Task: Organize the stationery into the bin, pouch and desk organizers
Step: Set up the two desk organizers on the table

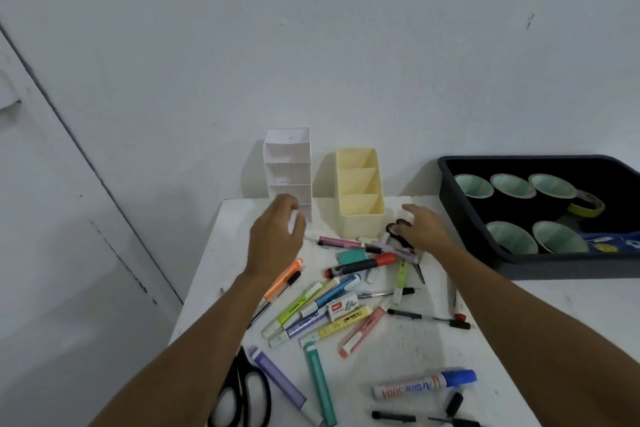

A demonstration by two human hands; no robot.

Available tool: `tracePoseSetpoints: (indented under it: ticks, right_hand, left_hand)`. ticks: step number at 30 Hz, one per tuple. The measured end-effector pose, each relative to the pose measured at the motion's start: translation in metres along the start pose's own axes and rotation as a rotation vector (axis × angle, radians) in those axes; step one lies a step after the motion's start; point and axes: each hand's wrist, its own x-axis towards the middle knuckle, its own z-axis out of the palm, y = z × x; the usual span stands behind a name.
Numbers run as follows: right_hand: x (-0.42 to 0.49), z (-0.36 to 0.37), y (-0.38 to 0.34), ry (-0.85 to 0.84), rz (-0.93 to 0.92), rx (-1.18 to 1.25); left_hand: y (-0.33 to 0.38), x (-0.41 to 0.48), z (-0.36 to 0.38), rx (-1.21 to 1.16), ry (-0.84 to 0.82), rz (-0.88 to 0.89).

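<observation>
My left hand (277,236) hovers at the foot of the white tiered organizer (287,163), fingers loosely curled; something white shows at the fingertips, but I cannot tell whether it is held. My right hand (427,230) lies palm down, fingers spread, over small black-handled scissors (396,229) beside the cream three-slot organizer (360,191). The scissor tips (419,274) stick out below the hand. Several highlighters (311,308), pens and a red-capped marker (363,265) lie in a loose pile on the white table (415,343).
A black bin (540,267) at the right holds several mint-lined cups, a yellow tape roll (588,208) and a blue pouch (609,241). A staples box (341,308), large black scissors (239,392) and a blue-capped Artline marker (422,386) lie nearer me. The wall stands behind the organizers.
</observation>
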Motion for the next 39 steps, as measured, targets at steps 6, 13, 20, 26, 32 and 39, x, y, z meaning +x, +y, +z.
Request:
tracePoseSetpoints:
  ticks: [6,13,20,26,32,39]
  right_hand:
    - [0.009,-0.009,0.001,-0.200,-0.034,-0.205]
    - [0.030,-0.052,-0.007,0.060,-0.225,0.025]
    - [0.049,-0.123,-0.072,0.428,-0.453,0.399]
    - [0.063,-0.117,-0.118,0.398,-0.641,0.525]
    - [0.080,-0.060,-0.111,0.142,-0.616,0.283]
    - [0.079,-0.029,-0.098,0.000,-0.530,0.036]
  left_hand:
    - [0.038,0.016,0.035,-0.026,-0.295,0.127]
    - [0.042,0.036,0.063,0.021,-0.364,-0.038]
    - [0.032,0.048,0.087,-0.073,-0.365,-0.163]
    - [0.025,0.048,0.090,-0.092,-0.308,-0.227]
    - [0.025,0.046,0.088,-0.077,-0.312,-0.203]
    - [0.023,0.047,0.086,-0.048,-0.327,-0.203]
